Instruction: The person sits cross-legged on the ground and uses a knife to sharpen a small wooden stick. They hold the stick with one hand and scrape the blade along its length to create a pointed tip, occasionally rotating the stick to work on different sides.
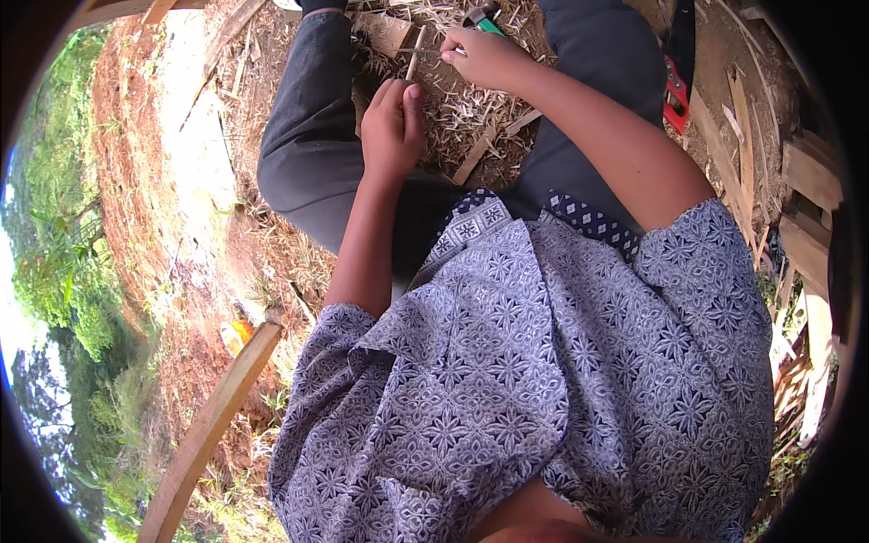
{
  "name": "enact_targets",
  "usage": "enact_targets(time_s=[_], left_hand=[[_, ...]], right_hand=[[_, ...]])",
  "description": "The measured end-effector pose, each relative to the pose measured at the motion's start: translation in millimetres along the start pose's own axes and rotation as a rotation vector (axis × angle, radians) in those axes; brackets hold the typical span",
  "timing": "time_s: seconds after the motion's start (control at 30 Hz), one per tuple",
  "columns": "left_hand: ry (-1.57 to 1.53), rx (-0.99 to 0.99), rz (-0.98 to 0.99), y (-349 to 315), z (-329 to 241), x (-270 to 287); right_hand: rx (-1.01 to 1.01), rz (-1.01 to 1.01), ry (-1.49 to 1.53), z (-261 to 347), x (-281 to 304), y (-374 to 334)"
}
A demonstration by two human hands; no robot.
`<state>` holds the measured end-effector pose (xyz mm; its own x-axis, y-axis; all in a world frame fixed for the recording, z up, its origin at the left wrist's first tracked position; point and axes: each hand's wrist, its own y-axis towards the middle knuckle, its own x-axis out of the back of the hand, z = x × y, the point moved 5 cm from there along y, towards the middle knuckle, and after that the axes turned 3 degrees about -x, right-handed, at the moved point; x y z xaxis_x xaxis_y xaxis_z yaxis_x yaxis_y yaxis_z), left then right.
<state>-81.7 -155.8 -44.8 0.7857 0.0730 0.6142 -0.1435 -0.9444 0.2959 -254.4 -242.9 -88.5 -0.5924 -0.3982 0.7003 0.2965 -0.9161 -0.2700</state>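
Observation:
My left hand (394, 131) is closed around the lower end of a thin, pale wooden stick (417, 52), which points away from me between my knees. From the right, my right hand (489, 59) grips a knife (421, 51); its narrow blade lies across the stick, and my fingers hide most of the handle. Just beyond my right hand lies a hammer (485, 20) with a green grip and a dark head. A light wooden block (387, 34) rests on the ground left of the stick.
Wood shavings (466, 113) cover the ground between my legs. A red-handled saw (675, 98) is beside my right knee. Planks and offcuts (810, 176) pile up on the right. A wooden beam (213, 430) slants at lower left, with a reddish dirt slope (136, 181) beyond.

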Motion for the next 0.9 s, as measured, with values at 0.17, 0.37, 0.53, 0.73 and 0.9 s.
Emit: enact_targets(time_s=[0.17, 0.37, 0.53, 0.73, 0.9], left_hand=[[-0.052, -0.004, -0.031, 11, -24, 24], [-0.009, -0.098, -0.242, 10, -31, 56], [-0.412, 0.196, -0.399, 11, -22, 90], [-0.534, 0.329, -0.385, 11, -5, 98], [-0.557, 0.392, -0.312, 2, 7, 61]], right_hand=[[0.127, -0.162, 0.277, 1, 20, -1], [-0.035, 0.038, 0.83, 17, 40, -45], [-0.026, 0.038, 0.894, 8, 55, -57], [-0.024, 0.02, 0.928, 0, 56, -54], [-0.092, 0.045, 0.872, -6, 40, -54]])
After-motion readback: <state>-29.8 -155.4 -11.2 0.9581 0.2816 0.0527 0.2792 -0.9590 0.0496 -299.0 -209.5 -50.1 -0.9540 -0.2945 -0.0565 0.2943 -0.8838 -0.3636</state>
